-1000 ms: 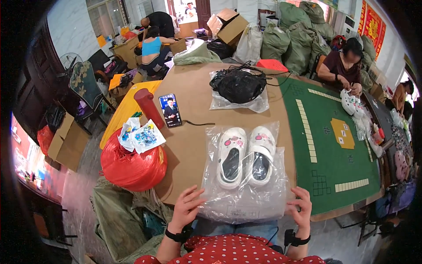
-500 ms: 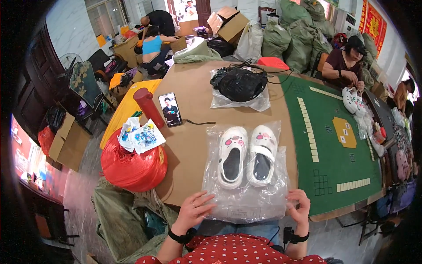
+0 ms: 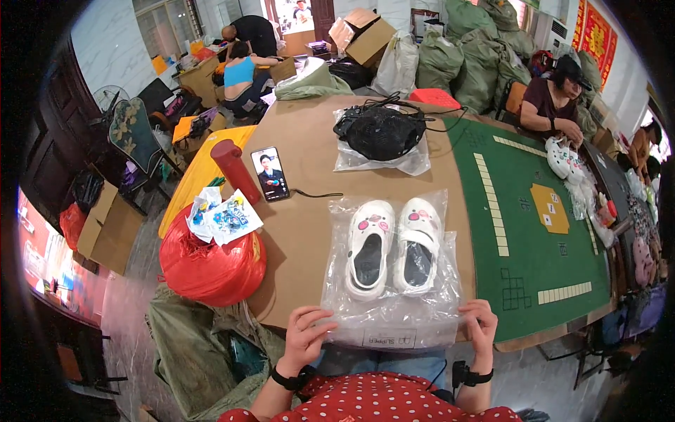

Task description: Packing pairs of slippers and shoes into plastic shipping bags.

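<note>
A pair of white clogs with pink and black charms lies side by side, the left clog [image 3: 370, 246] and the right clog [image 3: 418, 243], toes pointing away from me. Both rest on a clear plastic bag [image 3: 394, 320] at the table's near edge. My left hand [image 3: 308, 336] pinches the bag's near left corner between thumb and fingers. At the near right corner, my right hand [image 3: 480, 326] has its fingers bent over the plastic edge. The bag's near edge is spread between the two hands and hangs slightly over the table edge.
On the brown tabletop [image 3: 295, 232] stand a propped phone [image 3: 271, 174], a red cylinder [image 3: 234, 171] and a big red twine roll [image 3: 214, 271]. Beyond the clogs lies a black mesh bundle [image 3: 380, 132]. A green tile-game mat [image 3: 520, 232] adjoins on the right; a person there handles white clogs [image 3: 559, 157].
My left fingers, spread over the bag's corner before, have closed on it. The near edge of the bag is pulled straighter and flatter. The clogs stay in place on it.
</note>
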`<state>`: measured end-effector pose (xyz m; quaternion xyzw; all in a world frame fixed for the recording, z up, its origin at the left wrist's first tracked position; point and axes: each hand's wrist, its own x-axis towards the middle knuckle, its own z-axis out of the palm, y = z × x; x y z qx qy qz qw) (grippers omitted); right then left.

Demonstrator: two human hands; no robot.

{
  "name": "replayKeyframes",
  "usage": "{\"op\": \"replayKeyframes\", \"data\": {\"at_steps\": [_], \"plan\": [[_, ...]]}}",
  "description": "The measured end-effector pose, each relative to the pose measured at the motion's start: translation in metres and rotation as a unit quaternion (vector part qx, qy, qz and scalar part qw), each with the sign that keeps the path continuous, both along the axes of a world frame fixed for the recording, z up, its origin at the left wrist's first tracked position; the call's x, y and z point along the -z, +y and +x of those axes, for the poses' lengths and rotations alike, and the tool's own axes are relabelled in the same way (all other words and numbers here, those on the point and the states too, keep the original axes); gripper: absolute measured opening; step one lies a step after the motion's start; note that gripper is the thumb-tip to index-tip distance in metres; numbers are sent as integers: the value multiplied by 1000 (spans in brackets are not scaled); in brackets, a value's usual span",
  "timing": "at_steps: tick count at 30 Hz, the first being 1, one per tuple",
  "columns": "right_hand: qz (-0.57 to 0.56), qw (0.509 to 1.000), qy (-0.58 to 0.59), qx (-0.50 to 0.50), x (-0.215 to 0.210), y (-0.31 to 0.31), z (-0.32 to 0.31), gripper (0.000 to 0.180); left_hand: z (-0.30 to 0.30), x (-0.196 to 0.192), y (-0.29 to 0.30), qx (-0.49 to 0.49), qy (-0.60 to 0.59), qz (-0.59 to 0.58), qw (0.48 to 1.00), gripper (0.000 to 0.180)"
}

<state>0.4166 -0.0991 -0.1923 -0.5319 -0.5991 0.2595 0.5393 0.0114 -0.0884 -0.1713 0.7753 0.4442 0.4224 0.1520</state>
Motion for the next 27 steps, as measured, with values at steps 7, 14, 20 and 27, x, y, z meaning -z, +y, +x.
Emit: {"op": "replayKeyframes", "data": {"at_steps": [7,14,20,27], "plan": [[-19,998,26,63,-10,7,-7,13,3,3,11,-5,-167,-106,980,16],[-95,988,70,101,3,25,-8,13,16,6,40,-111,-276,-267,917,23],[-206,966,-22,156,8,49,-22,23,19,17,64,-173,-200,-296,918,20],[-149,962,-103,204,20,51,-23,29,26,-25,44,-218,-3,82,973,36]]}}
